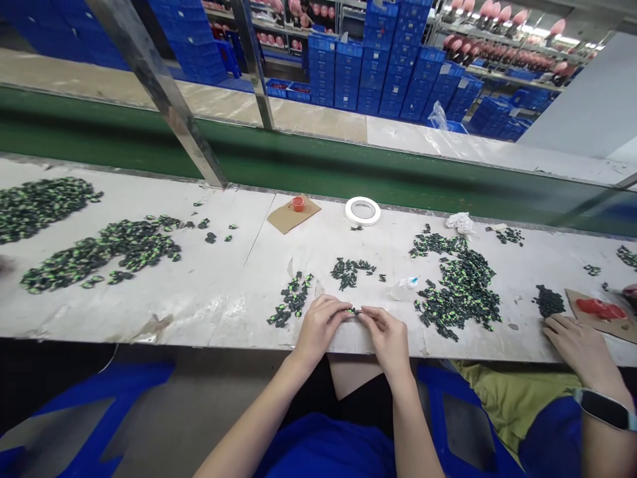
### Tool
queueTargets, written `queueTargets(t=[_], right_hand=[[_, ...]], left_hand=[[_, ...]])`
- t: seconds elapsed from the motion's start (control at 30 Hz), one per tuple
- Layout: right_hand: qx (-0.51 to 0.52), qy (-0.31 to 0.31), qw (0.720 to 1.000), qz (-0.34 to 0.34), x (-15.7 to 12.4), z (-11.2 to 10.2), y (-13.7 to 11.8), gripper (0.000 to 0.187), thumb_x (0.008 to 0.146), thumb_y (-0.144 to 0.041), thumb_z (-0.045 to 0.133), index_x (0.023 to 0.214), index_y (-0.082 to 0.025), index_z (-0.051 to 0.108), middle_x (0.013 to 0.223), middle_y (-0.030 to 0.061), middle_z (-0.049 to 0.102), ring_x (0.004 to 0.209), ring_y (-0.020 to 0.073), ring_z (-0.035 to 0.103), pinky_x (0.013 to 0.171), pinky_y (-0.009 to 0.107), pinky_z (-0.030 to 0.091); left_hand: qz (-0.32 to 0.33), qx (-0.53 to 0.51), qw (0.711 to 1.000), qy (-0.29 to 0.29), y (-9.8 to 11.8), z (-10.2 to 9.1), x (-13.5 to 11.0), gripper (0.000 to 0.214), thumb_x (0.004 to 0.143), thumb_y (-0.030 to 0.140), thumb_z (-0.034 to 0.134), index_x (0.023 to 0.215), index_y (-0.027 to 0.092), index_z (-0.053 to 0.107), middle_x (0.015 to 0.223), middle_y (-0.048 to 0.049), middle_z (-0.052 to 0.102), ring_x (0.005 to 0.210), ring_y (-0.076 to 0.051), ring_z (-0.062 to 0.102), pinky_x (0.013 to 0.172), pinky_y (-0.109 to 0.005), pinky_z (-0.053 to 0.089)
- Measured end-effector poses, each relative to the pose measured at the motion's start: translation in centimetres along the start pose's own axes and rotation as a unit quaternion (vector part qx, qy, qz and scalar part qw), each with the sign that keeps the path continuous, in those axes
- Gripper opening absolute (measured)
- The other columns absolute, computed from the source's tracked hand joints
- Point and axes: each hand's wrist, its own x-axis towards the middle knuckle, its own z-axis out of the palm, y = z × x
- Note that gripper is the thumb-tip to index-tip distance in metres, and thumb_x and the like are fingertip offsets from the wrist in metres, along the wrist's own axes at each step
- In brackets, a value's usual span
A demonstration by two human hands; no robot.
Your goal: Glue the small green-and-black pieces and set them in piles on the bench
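Near the table's front edge, my left hand (324, 320) pinches a small black-and-green part (352, 311) between thumb and fingers. My right hand (385, 330) meets it from the other side, its thumb and fingertips closed at the part's right end. Whether a second piece sits in the right fingertips is too small to tell. Just beyond my hands lies a small heap of black pieces (348, 272). To the left is a loose group of black-and-green parts (291, 300). A larger pile of black-and-green parts (462, 285) spreads to the right.
A roll of white tape (363, 211) and a cardboard piece (284, 219) with a red cap (298, 204) lie toward the back. Large part piles (109, 245) cover the left. At right, a co-worker's hand (580, 342) rests by black pieces. A green conveyor belt (318, 162) runs behind.
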Motion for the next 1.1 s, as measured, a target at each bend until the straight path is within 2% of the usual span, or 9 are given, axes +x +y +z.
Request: queueTargets(t=[0.3, 0.43, 0.53, 0.6, 0.73, 0.9, 1.1], right_hand=[[0.019, -0.024, 0.997, -0.071, 0.5, 0.0, -0.6, 0.013, 0.08, -0.029, 0.064, 0.08, -0.024, 0.076, 0.083, 0.0045, 0.076, 0.078, 0.021, 0.071, 0.075, 0.034, 0.058], [0.036, -0.037, 0.998, -0.028, 0.5, 0.0, -0.7, 0.014, 0.077, -0.033, 0.068, 0.082, -0.023, 0.076, 0.085, 0.0056, 0.076, 0.081, 0.0232, 0.072, 0.077, 0.037, 0.059], [0.072, -0.043, 0.996, 0.025, 0.3, 0.0, -0.5, 0.029, 0.073, -0.037, 0.072, 0.096, -0.018, 0.074, 0.088, 0.0077, 0.076, 0.08, 0.0241, 0.073, 0.078, 0.039, 0.06], [0.091, -0.048, 0.994, 0.04, 0.2, -0.2, -0.4, 0.036, 0.072, -0.037, 0.073, 0.101, -0.016, 0.072, 0.087, 0.0079, 0.076, 0.079, 0.0237, 0.073, 0.079, 0.039, 0.06], [0.111, -0.052, 0.991, 0.053, 0.0, -0.7, -0.6, 0.038, 0.071, -0.036, 0.075, 0.104, -0.017, 0.07, 0.082, 0.0059, 0.076, 0.081, 0.0222, 0.073, 0.078, 0.037, 0.06], [0.117, -0.058, 0.991, 0.038, -0.1, -1.2, -0.9, 0.04, 0.071, -0.035, 0.075, 0.106, -0.017, 0.069, 0.079, 0.0047, 0.075, 0.077, 0.02, 0.072, 0.073, 0.033, 0.06], [0.088, -0.063, 0.994, -0.013, -0.6, -1.7, -1.5, 0.04, 0.074, -0.032, 0.071, 0.112, -0.018, 0.065, 0.082, 0.004, 0.072, 0.07, 0.0166, 0.07, 0.071, 0.032, 0.06]], left_hand=[[0.015, -0.01, 1.0, -0.011, 0.2, -0.1, 0.2, 0.016, 0.088, 0.026, 0.059, 0.092, 0.02, 0.073, 0.078, -0.0064, 0.073, 0.079, -0.02, 0.061, 0.07, -0.034, 0.054], [-0.002, -0.036, 0.999, -0.031, 0.5, -0.5, 0.3, 0.016, 0.088, 0.026, 0.058, 0.091, 0.021, 0.073, 0.08, -0.0065, 0.073, 0.081, -0.021, 0.062, 0.071, -0.034, 0.054], [-0.024, -0.056, 0.997, -0.052, 0.7, -0.6, 0.3, 0.017, 0.089, 0.026, 0.057, 0.09, 0.021, 0.073, 0.083, -0.0069, 0.073, 0.083, -0.021, 0.063, 0.073, -0.034, 0.054], [-0.032, -0.062, 0.996, -0.056, 1.0, -0.6, 0.3, 0.016, 0.089, 0.025, 0.057, 0.09, 0.021, 0.073, 0.084, -0.0071, 0.074, 0.084, -0.02, 0.063, 0.074, -0.034, 0.054], [-0.024, -0.063, 0.997, -0.046, 1.7, -0.4, 0.1, 0.016, 0.089, 0.023, 0.057, 0.091, 0.02, 0.073, 0.082, -0.0068, 0.073, 0.083, -0.02, 0.062, 0.073, -0.033, 0.053], [-0.025, -0.078, 0.994, -0.072, 2.5, -0.7, 0.1, 0.014, 0.088, 0.021, 0.057, 0.091, 0.02, 0.07, 0.083, -0.0061, 0.072, 0.085, -0.019, 0.062, 0.076, -0.032, 0.053], [-0.066, -0.073, 0.991, -0.086, 3.6, -0.9, 0.1, 0.013, 0.088, 0.022, 0.055, 0.093, 0.021, 0.067, 0.09, -0.0067, 0.07, 0.09, -0.019, 0.062, 0.079, -0.032, 0.052]])
